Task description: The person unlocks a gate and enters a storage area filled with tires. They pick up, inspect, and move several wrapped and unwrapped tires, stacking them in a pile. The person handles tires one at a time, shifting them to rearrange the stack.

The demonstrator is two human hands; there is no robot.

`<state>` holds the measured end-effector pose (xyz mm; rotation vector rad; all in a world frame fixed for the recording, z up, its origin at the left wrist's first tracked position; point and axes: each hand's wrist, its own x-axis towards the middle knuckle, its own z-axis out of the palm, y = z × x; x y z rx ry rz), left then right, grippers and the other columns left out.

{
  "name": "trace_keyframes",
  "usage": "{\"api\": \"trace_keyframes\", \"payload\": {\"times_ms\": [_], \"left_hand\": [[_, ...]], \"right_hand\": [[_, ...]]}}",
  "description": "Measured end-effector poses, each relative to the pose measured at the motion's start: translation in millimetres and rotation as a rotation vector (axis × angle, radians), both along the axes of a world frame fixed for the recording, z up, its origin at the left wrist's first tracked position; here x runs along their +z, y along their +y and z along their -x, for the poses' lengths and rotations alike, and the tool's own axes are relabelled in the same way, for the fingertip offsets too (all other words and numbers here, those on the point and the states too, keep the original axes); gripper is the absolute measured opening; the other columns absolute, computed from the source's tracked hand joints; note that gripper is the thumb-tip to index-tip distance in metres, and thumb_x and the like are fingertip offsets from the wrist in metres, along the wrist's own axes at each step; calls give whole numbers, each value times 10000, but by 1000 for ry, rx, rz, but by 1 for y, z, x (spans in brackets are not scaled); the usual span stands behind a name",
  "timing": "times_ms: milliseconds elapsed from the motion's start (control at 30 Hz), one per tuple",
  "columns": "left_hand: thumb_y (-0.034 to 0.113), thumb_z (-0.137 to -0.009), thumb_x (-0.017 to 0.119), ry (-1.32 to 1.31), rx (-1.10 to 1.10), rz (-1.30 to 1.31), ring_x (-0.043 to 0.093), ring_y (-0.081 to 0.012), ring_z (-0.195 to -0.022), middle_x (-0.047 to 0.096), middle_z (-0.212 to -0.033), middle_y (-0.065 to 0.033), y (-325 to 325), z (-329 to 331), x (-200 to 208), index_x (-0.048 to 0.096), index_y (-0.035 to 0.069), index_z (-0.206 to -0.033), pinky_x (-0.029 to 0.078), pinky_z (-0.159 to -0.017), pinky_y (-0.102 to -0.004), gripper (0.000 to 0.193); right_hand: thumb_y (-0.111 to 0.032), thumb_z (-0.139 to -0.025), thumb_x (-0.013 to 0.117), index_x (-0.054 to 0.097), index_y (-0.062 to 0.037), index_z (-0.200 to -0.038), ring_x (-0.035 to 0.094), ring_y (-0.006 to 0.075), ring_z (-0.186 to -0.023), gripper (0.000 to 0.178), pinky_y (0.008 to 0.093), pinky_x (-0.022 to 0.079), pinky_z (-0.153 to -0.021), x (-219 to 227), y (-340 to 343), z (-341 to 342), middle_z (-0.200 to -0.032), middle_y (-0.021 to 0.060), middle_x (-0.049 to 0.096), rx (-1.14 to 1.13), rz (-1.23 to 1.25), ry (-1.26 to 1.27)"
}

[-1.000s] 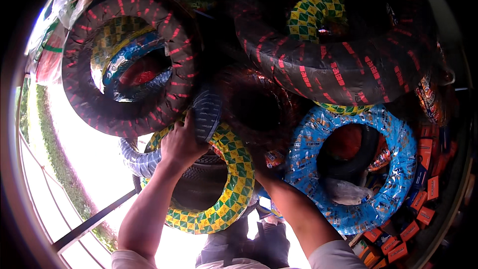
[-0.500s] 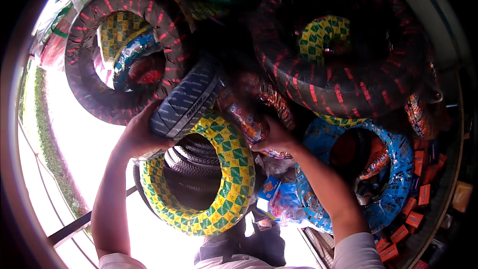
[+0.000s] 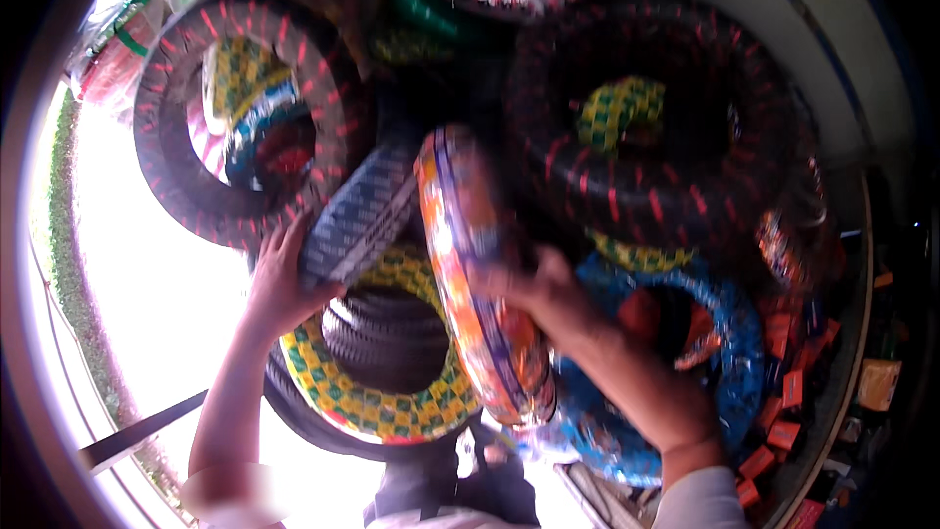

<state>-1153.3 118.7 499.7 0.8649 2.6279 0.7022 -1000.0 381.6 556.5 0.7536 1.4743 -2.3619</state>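
My left hand (image 3: 276, 286) is at the near end of a dark blue wrapped tyre (image 3: 354, 220). Its fingers lie along the left side, and the thumb crosses the lower end. With my right hand (image 3: 548, 296) I grip the right side of an orange and purple wrapped tyre (image 3: 458, 255), which stands edge-on, upright and slightly tilted; some fingertips are blurred. Below both, a yellow and green checked tyre (image 3: 392, 416) is partly covered by them. Dark treaded tyres (image 3: 377, 333) show through its opening.
Black tyres with red stripes stand at the far left (image 3: 166, 137) and far right (image 3: 636, 198). A blue wrapped tyre (image 3: 739, 387) lies right of my right forearm. Small orange boxes (image 3: 783, 434) crowd the right edge. A dark bar (image 3: 147, 428) crosses the lower left.
My right hand has brought the orange wrapped tyre up and nearer, and it now overlaps the checked tyre's right side. My left hand stays at the blue tyre, its fingers more visible. The view has shifted slightly.
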Motion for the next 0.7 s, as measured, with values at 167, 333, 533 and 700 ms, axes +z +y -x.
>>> {"api": "trace_keyframes", "payload": {"times_ms": [167,333,533,700], "left_hand": [[644,-856,516,-770,-43,-795,419,-291,-1293,516,-1313,-172,22,-72,0,458,-36,-1332,302,-1074,-419,832],[523,-712,774,-1446,-350,-781,354,-251,-1334,404,-1423,-155,78,-143,49,357,-58,-1385,238,-1118,-422,982],[455,-909,585,-1454,-285,-1188,595,-171,-1056,622,-1143,-110,146,-103,80,517,-46,-1245,481,-888,-305,607],[465,-951,496,-1496,-151,-1298,669,-193,-907,661,-1064,-123,170,-78,107,520,-12,-1217,562,-735,-287,546]], "right_hand": [[-298,-841,703,624,-34,-1074,642,168,-840,361,319,525,-769,38,20,19,-963,76,650,-290,107,94],[-368,-848,675,561,-27,-1199,582,162,-1044,502,334,474,-903,50,63,50,-1135,83,614,-197,231,355],[-309,-804,704,467,-15,-1268,544,189,-1107,598,353,442,-947,49,57,-22,-1207,102,562,-203,149,434],[-259,-768,728,388,-5,-1325,513,212,-1159,700,369,416,-984,51,45,-86,-1267,118,519,-267,168,499]]}}
